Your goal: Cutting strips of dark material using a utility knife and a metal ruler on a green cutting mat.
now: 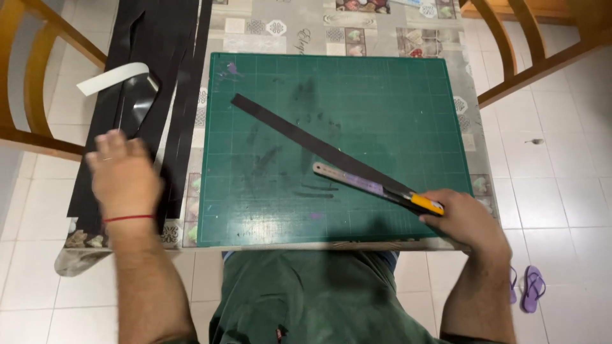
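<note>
1. Two hands sit nearest me at the table's front edge; my right hand [468, 216] is closed around a yellow-and-black utility knife [417, 202], gripped at the handle, with its long blade [350, 178] lying flat on the green cutting mat [382, 89]
2. My left hand [124, 175] is off the mat, loosely open with fingers spread, hovering over or resting on the black sheet strips [156, 57]; I cannot tell whether it presses them. A red thread circles that wrist
3. To do this well, I judge the blade should stay low and parallel beside the material, and the left hand should pin the stock flat, well away from the edge being cut
4. Just beyond the blade, touching or almost touching it, a long black strip [299, 137] lies diagonally across the mat, from upper left toward the knife
5. Farther left, a curled white strip [115, 78] rests on the black sheets
6. Farthest off, wooden chairs [523, 51] flank the patterned tablecloth [306, 28], and purple sandals [530, 286] sit on the tiled floor at right
</note>
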